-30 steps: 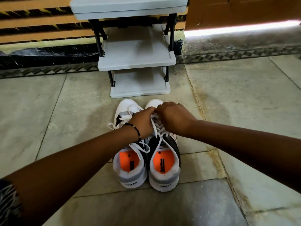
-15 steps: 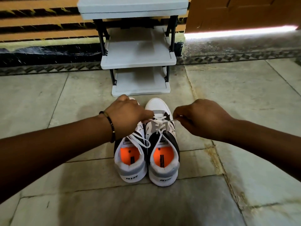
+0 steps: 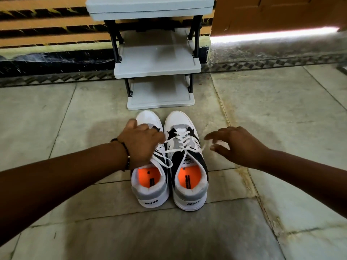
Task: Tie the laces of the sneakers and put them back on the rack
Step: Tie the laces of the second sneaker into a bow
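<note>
Risk first: right shoe lace looks pulled taut sideways, knot not plainly formed. My right hand is spread, fingers apart, with the lace end just beside its fingertips (blurred, can't tell if touching). If that end is free, the tension could slip and the crossing loosen. Left shoe lace lies loose across the tongue and could snag when lifted.

Left hand, palm down over the left shoe's forefoot, fingers bunched toward the lace of the right shoe; I judge it a pinch, though the contact is hidden under the knuckles. Forearms come in from either side, low.

Both shoes sit side by side on the floor, toes near the rack, its shelves bare
</note>
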The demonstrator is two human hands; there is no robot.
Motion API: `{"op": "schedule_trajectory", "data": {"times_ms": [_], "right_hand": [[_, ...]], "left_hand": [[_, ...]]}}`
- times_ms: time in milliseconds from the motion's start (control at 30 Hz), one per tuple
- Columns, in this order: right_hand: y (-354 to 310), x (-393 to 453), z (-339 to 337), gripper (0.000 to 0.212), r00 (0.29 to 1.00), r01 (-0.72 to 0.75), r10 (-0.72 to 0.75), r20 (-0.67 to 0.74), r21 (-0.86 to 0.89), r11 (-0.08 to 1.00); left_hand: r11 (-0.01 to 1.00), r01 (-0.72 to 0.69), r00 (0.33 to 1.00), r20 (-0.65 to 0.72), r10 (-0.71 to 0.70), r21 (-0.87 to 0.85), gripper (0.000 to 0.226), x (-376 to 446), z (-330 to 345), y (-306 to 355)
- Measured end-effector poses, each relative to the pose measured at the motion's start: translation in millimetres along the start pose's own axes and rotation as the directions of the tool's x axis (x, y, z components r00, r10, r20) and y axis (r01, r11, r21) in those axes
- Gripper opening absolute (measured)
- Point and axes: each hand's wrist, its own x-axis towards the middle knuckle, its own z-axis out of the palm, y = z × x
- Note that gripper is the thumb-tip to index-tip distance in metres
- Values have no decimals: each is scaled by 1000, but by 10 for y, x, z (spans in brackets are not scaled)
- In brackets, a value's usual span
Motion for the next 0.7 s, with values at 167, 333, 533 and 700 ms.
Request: {"op": "schedule_trajectory", "data": {"times_ms": [167, 333, 533, 700], "right_hand": [[-229, 53, 79, 39, 998, -33, 30, 58, 52, 998], [-398, 98, 109, 25, 997, -75, 75, 1, -2, 997], [-376, 107, 164, 27, 995, -101, 101, -9, -33, 994], [-425, 85, 264, 13, 993, -71, 73, -92, 31, 997]], "left_hand": [[992, -23, 999, -33, 19, -123, 41, 132, 75, 324], [991, -1, 997, -80, -10, -137, 34, 170, 109, 395], [981, 42, 993, -101, -62, -187, 30, 163, 97, 344], [982, 48, 995, -75, -63, -184, 22, 190, 72, 289]]}}
